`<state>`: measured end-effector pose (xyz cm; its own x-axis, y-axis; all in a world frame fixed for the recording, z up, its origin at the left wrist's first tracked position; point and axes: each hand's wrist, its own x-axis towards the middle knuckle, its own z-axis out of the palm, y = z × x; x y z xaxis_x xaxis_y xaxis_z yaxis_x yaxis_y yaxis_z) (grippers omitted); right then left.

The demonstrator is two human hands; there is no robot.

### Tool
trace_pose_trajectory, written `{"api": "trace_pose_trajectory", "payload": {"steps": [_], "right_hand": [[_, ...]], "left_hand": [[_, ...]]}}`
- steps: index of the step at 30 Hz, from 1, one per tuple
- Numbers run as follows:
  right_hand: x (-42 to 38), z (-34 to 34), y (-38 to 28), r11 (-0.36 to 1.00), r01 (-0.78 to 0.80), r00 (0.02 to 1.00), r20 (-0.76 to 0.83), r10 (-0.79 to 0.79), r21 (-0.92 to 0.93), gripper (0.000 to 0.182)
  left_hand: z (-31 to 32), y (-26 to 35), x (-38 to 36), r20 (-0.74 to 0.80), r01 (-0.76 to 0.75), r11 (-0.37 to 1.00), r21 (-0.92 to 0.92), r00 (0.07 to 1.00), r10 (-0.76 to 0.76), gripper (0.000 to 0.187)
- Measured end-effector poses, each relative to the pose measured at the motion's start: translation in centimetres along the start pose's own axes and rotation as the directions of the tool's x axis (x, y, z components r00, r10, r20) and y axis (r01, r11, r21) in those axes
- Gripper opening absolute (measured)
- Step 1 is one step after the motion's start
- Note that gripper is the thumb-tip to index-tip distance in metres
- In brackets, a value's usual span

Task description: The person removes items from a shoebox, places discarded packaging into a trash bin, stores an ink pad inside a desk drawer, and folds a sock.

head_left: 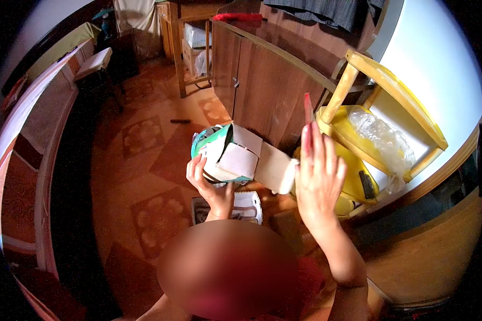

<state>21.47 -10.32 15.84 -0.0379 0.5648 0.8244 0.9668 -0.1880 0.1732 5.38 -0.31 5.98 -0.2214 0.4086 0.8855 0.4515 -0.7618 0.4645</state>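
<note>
My left hand (209,187) grips from below a green and white cardboard box (227,155), tilted on its side with its brown flaps (270,166) open toward the right. My right hand (318,179) is raised just right of the flaps, palm facing away and fingers straight and close together. A thin red stick-like tool (307,115) stands upright along its index finger, seemingly pinched there. A white roll-like end (289,176) shows between the flap and my right hand.
A blurred head of a person (227,267) fills the lower middle. A wooden cabinet (262,85) stands behind the box. At the right is a yellow wooden chair (380,80) with crumpled plastic (383,136). A white basket (246,206) sits on the patterned tile floor (144,176).
</note>
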Motion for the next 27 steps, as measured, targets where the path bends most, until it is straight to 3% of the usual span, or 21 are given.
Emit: {"api": "trace_pose_trajectory", "payload": {"steps": [1, 2, 4, 5, 6, 8, 10, 12, 13, 14, 16, 18, 20, 23, 24, 27], "right_hand": [[-0.7, 1.2, -0.2, 0.997, 0.028, 1.0, 0.005, -0.027, -0.066, 0.022], [-1.3, 1.7, -0.6, 0.998, 0.044, 0.997, 0.066, -0.041, -0.04, 0.053], [-1.5, 1.7, -0.9, 0.971, 0.024, 0.974, 0.212, -0.075, 0.237, 0.05], [-1.1, 1.8, -1.0, 0.865, -0.066, 0.974, 0.22, -0.053, 0.497, 0.047], [-0.9, 2.4, -0.9, 0.661, -0.17, 0.97, 0.244, -0.02, 0.731, 0.047], [0.0, 2.7, -0.5, 0.475, -0.204, 0.972, 0.236, -0.007, 0.856, 0.042], [0.3, 3.0, -1.4, 0.534, -0.137, 0.98, 0.192, -0.049, 0.834, 0.049], [-0.5, 4.6, -2.2, 0.568, -0.164, 0.928, 0.322, -0.189, 0.806, 0.055], [-0.9, 5.4, -3.1, 0.523, -0.112, 0.957, 0.234, -0.173, 0.845, 0.045], [-1.4, 5.9, -3.7, 0.512, -0.127, 0.951, 0.25, -0.18, 0.85, 0.045], [-2.3, 6.7, -4.6, 0.589, -0.27, 0.844, 0.482, -0.236, 0.762, 0.031], [-4.5, 9.9, -5.0, 0.565, -0.231, 0.875, 0.424, -0.236, 0.792, 0.026], [-6.1, 11.2, -5.6, 0.43, -0.48, 0.746, 0.613, -0.261, 0.765, 0.026], [-10.8, 15.0, -6.7, 0.428, -0.549, 0.695, 0.677, -0.242, 0.718, 0.025], [-10.9, 15.6, -7.3, 0.387, -0.621, 0.667, 0.719, -0.194, 0.681, 0.025], [-13.5, 17.8, -8.2, 0.404, -0.673, 0.603, 0.776, -0.185, 0.62, 0.024]], "left_hand": [[-0.1, -0.2, 0.0, -0.003, 0.0, 1.0, -0.002, 1.0, 0.0, 0.085], [0.0, -0.3, -0.1, -0.005, 0.0, 1.0, -0.004, 1.0, 0.0, 0.085], [0.0, -0.2, 0.0, 0.004, -0.003, 1.0, 0.01, 1.0, 0.003, 0.083], [0.1, -0.3, 0.0, 0.033, 0.014, 1.0, -0.021, 0.999, -0.013, 0.082], [0.2, -0.5, -0.2, 0.062, 0.033, 0.998, -0.051, 0.998, -0.03, 0.08], [-0.2, -1.9, -1.1, 0.151, 0.034, 0.999, -0.002, 0.988, -0.034, 0.09], [-0.8, -2.9, -2.0, 0.268, 0.12, 0.99, -0.079, 0.959, -0.095, 0.09], [-2.2, -3.8, -2.8, 0.376, 0.094, 0.995, -0.03, 0.924, -0.076, 0.093], [-2.6, -4.5, -3.7, 0.383, 0.22, 0.973, -0.068, 0.906, -0.178, 0.086], [-2.8, -5.3, -4.7, 0.387, 0.339, 0.934, -0.111, 0.881, -0.273, 0.081], [-4.2, -6.4, -6.3, 0.419, 0.342, 0.939, -0.04, 0.859, -0.295, 0.083], [-5.0, -8.6, -9.0, 0.509, 0.385, 0.923, -0.004, 0.795, -0.33, 0.087], [-5.8, -10.3, -11.7, 0.599, 0.436, 0.899, -0.037, 0.73, -0.33, 0.093], [-5.8, -14.0, -15.9, 0.677, 0.425, 0.905, -0.001, 0.667, -0.312, 0.092], [-6.3, -14.5, -14.5, 0.713, 0.38, 0.92, 0.094, 0.62, -0.329, 0.089], [-5.8, -16.5, -16.3, 0.74, 0.467, 0.88, 0.088, 0.56, -0.371, 0.087]]}}
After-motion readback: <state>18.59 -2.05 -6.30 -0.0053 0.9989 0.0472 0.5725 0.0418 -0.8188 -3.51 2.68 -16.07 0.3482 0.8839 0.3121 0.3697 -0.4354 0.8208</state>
